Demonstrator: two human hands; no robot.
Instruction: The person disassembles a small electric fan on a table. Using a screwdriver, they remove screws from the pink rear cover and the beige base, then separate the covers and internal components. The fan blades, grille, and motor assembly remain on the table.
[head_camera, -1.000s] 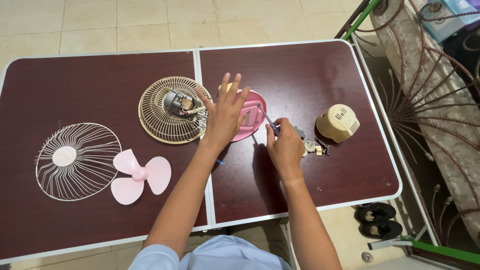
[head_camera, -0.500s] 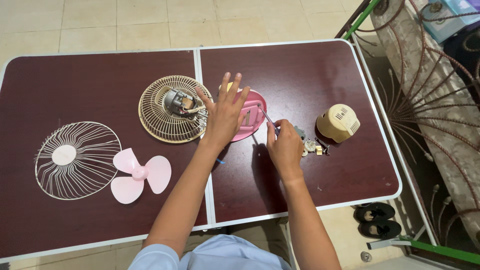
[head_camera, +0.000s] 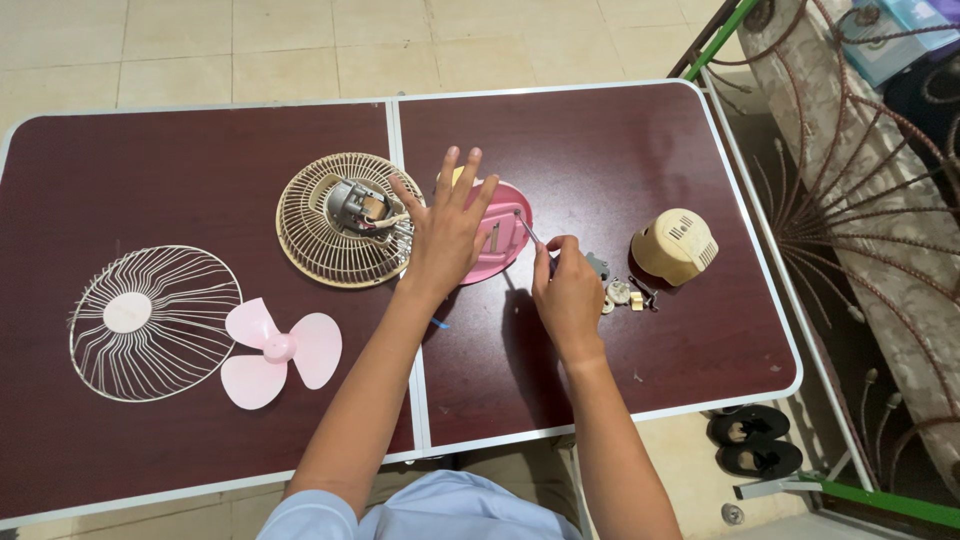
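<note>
My left hand (head_camera: 445, 235) lies flat, fingers spread, on a pink fan base (head_camera: 503, 236) near the table's middle. My right hand (head_camera: 568, 290) grips a screwdriver (head_camera: 530, 231) whose metal tip touches the pink base's right side. Left of the base lies a cream rear fan guard (head_camera: 345, 220) with the grey motor (head_camera: 357, 204) in its centre. A cream motor cover (head_camera: 676, 245) sits to the right, with a few small loose parts (head_camera: 626, 293) between it and my right hand.
A white wire front guard (head_camera: 152, 320) and a pink three-blade propeller (head_camera: 275, 350) lie at the left of the dark red folding table (head_camera: 620, 150). An ornate metal railing (head_camera: 860, 200) stands right of the table. Black shoes (head_camera: 755, 440) rest on the tiled floor.
My right hand has shifted slightly with the screwdriver at the pink base. My left hand has stayed pressed on the base.
</note>
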